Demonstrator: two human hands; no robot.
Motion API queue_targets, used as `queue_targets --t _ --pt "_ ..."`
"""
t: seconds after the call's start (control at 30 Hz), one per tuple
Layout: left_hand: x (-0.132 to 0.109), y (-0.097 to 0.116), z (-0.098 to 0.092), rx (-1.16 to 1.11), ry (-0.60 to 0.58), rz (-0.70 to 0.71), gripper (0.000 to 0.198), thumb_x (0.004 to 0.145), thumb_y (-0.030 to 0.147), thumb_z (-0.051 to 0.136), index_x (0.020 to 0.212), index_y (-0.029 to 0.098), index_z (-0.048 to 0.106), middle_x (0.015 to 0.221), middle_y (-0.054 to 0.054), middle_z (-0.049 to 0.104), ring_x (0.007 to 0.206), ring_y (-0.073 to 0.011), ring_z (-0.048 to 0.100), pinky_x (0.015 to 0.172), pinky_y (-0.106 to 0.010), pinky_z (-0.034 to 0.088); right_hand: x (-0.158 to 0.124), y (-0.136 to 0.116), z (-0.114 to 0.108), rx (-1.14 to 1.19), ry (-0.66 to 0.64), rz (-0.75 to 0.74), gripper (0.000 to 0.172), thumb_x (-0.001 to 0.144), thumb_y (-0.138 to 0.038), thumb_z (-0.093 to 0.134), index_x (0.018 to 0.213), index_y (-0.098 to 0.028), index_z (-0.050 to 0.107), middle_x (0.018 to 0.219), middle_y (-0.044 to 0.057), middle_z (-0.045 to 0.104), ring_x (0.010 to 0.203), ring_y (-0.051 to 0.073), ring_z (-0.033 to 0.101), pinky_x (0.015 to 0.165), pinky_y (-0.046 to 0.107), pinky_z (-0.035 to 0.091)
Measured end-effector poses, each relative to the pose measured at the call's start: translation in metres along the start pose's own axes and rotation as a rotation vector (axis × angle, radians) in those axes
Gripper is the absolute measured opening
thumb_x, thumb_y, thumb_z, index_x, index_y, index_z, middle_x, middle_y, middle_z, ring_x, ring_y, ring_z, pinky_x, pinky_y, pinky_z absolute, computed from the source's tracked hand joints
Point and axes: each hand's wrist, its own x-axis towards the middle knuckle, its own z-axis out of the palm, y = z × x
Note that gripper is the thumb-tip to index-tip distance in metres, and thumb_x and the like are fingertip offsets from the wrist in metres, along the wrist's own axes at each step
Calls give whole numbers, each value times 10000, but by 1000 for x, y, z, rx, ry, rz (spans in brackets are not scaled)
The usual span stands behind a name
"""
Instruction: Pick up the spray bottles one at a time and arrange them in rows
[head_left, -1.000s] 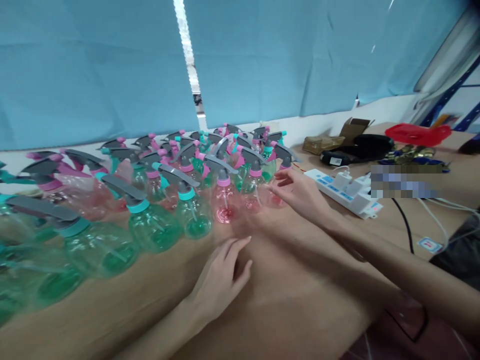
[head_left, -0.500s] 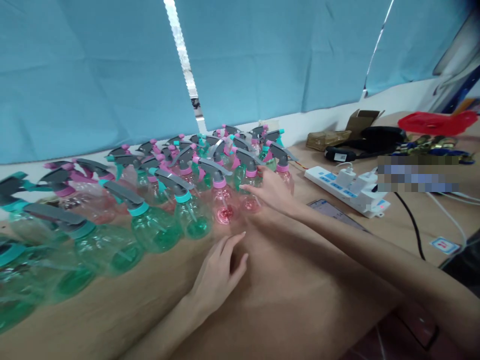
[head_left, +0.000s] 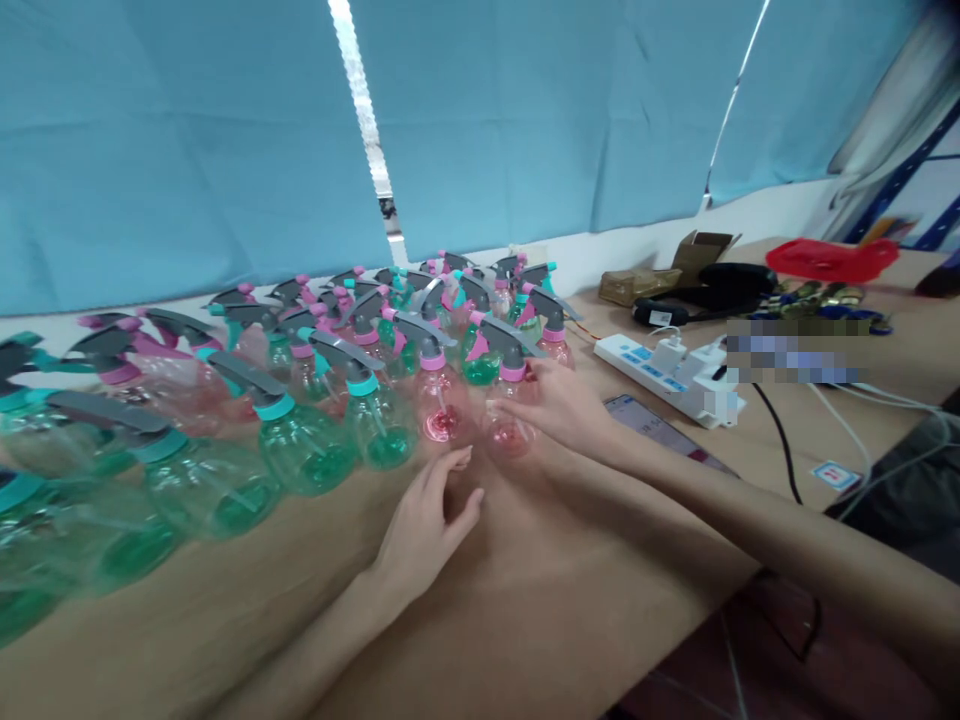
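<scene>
A pink spray bottle point(head_left: 511, 432) with a grey and pink trigger head stands upright on the table, and my right hand point(head_left: 559, 405) grips its body from the right side. The far fingers are hidden behind the bottle. My left hand point(head_left: 426, 515) hovers low over the table nearer to me, thumb and fingers apart, holding nothing. Just beyond it are another pink spray bottle point(head_left: 441, 405) and a green spray bottle point(head_left: 382, 432) with a turquoise collar.
Several more green and pink spray bottles fill the table's left and back, such as a green one point(head_left: 307, 450). To the right lie a phone point(head_left: 652, 432), a white power strip point(head_left: 667, 380) with plugs and cables, a small card point(head_left: 835, 475), a cardboard box point(head_left: 705, 258) and a red object point(head_left: 832, 260).
My right hand has brought the pink spray bottle closer to me, out of the row behind. My left hand stays near the same spot, fingers slightly more curved. The view has turned slightly right.
</scene>
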Motion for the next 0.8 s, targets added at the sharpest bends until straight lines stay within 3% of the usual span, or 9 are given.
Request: queue_targets --t 0.2,0.33,0.5,0.6,0.8 --pt "-6 6 5 -142 9 -41 680 819 352 654 1387 227 301 1427 -141 430 1286 -316 457 1021 -534 395 -37 -30 -19 47 -95 -45 438 792 -574 609 1042 -213 609 976 84 692 889 290 659 746 423 515" --pt "-13 15 6 -207 14 -13 867 754 353 725 1446 242 214 1444 -155 401 1305 -346 423 1018 -563 386 -51 -63 -29 111 -203 -74 481 812 -546 605 1179 -237 569 1045 79 679 928 269 651 780 408 517" --pt "-24 19 -2 -324 41 -30 846 748 315 721 1437 268 232 1411 -130 442 1275 -333 459 1010 -565 394 -52 -92 -36 119 -302 -109 400 769 -502 681 1047 -218 629 984 57 688 896 247 650 735 359 510" --pt "-32 16 -9 -317 48 -19 835 742 287 719 1429 265 246 1414 -124 437 1283 -339 449 1018 -574 385 -47 -100 -36 165 -349 -119 400 775 -490 682 1077 -233 628 922 36 687 840 220 647 709 338 505" --pt "-51 12 -22 -297 6 9 822 759 290 697 1433 242 230 1359 -137 490 1208 -341 525 950 -548 466 -44 -113 -9 316 -292 -182 492 754 -555 666 1143 -260 607 757 -10 662 678 169 615 599 301 502"
